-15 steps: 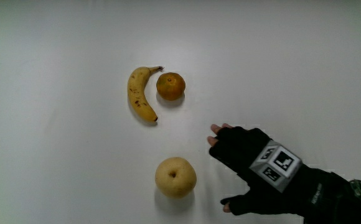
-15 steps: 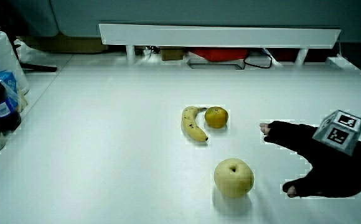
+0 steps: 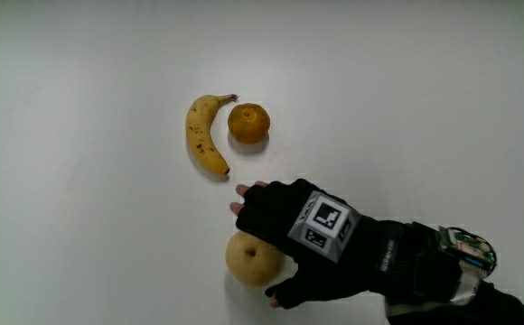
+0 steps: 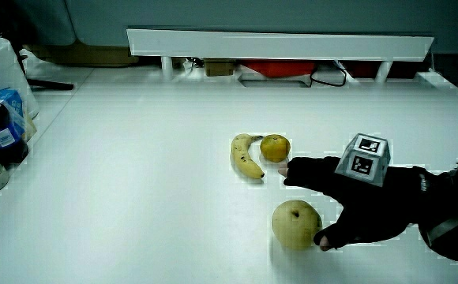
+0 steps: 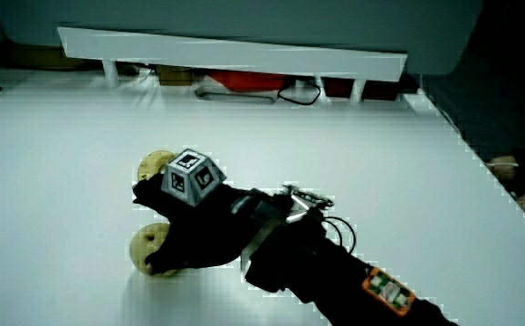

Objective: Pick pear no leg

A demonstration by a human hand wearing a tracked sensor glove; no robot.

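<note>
Hovering low over the round pale-yellow pear, the black-gloved hand has its fingers spread and reaching out past the fruit, thumb hooked around the pear's near side, so the grip is wide and not closed on it. In the main view the glove covers the pear's edge; in a side view the thumb tip sits right against the pear, but I cannot tell whether the palm presses on it. That patterned cube rides on the back of the hand, and it stands out clearly in both side views. The pear rests on the white table, nearer to the person than the other two fruits. A speckled yellow curved banana lies just beside a small round orange, the two close but apart. Fingertips point toward the banana's lower end, near it without touching. A dark forearm trails from the glove toward the person.
</note>
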